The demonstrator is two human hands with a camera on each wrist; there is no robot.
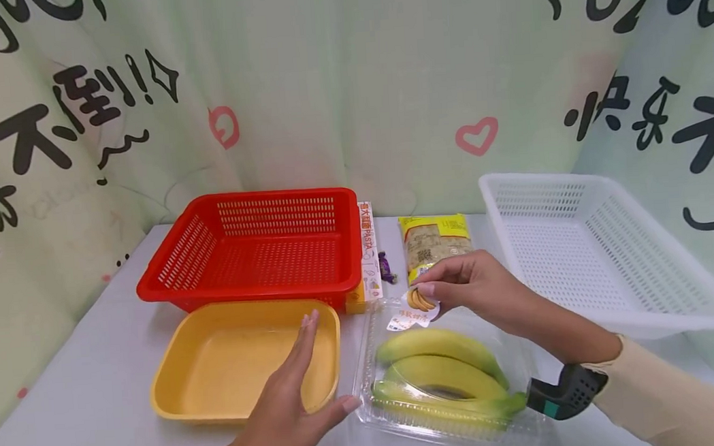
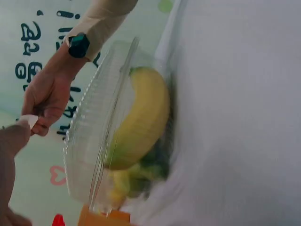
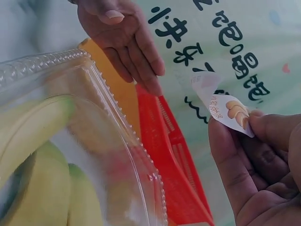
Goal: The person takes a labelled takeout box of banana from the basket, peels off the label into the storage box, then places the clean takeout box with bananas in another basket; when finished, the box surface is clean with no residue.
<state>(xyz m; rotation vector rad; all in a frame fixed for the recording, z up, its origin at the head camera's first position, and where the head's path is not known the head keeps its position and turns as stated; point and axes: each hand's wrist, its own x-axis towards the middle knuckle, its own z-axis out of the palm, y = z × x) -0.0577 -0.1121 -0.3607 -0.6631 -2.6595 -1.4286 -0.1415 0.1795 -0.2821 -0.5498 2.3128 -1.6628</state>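
Note:
Between thumb and forefinger my right hand (image 1: 468, 288) pinches a white sticker (image 1: 416, 309) printed with bananas, its lower end curling in the right wrist view. Below it sits a clear plastic clamshell box (image 1: 369, 423), its lid down over several yellow bananas (image 1: 440, 375) with greenish ends. My left hand (image 1: 288, 398) is held with straight, spread fingers over the right side of a yellow tray (image 1: 218, 361), its thumb near the box's left edge. In the right wrist view the left palm (image 3: 124, 35) shows with nothing in it.
A red basket (image 1: 261, 256) stands behind the yellow tray. Beside it are a pasta box (image 1: 368, 249), a small purple-wrapped item (image 1: 386, 267) and a yellow-topped bag (image 1: 436, 238). At the right is a white basket (image 1: 580, 257); a printed curtain (image 1: 348, 80) hangs behind the table.

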